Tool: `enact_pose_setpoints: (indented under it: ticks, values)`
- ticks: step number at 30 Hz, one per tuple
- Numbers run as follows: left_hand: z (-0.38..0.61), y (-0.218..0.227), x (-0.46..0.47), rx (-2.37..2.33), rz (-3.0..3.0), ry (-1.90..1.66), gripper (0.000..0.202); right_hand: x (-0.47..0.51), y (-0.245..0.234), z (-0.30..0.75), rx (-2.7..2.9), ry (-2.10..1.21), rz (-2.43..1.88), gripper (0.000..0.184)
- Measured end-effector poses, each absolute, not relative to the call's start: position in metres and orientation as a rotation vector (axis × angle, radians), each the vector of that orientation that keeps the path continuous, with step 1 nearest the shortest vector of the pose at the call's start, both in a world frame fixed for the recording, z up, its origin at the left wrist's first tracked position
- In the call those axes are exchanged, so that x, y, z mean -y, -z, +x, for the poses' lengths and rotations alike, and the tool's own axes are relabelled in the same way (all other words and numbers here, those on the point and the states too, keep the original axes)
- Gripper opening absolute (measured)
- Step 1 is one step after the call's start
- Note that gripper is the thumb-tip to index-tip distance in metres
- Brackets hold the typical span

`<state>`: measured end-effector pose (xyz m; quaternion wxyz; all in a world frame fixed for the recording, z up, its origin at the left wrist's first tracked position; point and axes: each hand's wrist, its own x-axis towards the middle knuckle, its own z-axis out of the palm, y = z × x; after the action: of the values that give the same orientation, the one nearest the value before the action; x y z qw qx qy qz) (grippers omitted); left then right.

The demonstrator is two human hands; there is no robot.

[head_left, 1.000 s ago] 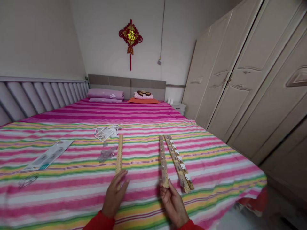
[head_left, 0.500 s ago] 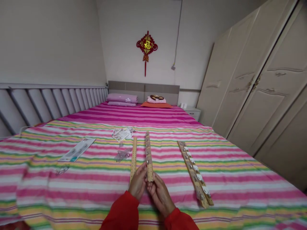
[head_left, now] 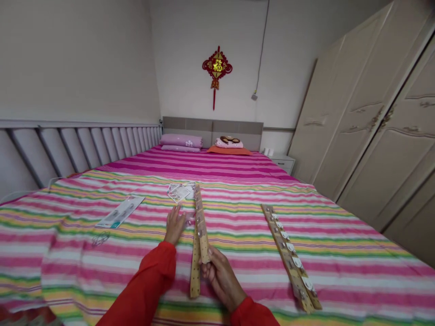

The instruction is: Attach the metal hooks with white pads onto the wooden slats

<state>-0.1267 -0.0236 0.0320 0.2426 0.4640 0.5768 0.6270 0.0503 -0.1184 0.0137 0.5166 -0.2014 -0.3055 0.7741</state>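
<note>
Grip: right hand (head_left: 219,276) clasped near end of a wooden strip (head_left: 201,226) with clips.
Left hand (head_left: 175,225): fingers spread, flat on striped bedspread (head_left: 102,253), just left of strip.
Plain strip (head_left: 195,267): lay alongside, partly under held one.
Paired strips (head_left: 290,256): well right.
Packets (head_left: 180,191): far of left hand.

The right hand (head_left: 219,276) has carried the long pale wooden strip with metal hooks (head_left: 201,224) away from the pair of wooden strips with white round pads (head_left: 288,253) and now holds it over the plain perforated wooden strip (head_left: 195,271). The left hand (head_left: 175,225), which was at the strip's near end half a second ago, has left it. It now reaches forward, near a small clear plastic bag (head_left: 188,220) on the striped bed cover (head_left: 340,244).
</note>
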Motion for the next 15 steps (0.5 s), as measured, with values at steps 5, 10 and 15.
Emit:
enact_pose_setpoints:
  ticks: [5, 10, 15]
  values:
    - [-0.096, -0.02, 0.046, -1.56, 1.439, -1.639, 0.071, 0.115, -0.008, 0.038, 0.743, -1.888, -0.5, 0.036]
    - [-0.071, -0.02, 0.054, -1.517, 1.175, -1.642, 0.075, 0.117, -0.004, 0.033, 0.793, -1.892, -0.523, 0.033]
    - [-0.086, -0.022, 0.03, -1.635, 1.029, -1.732, 0.055, 0.119, -0.005, 0.035, 0.844, -1.88, -0.569, 0.033]
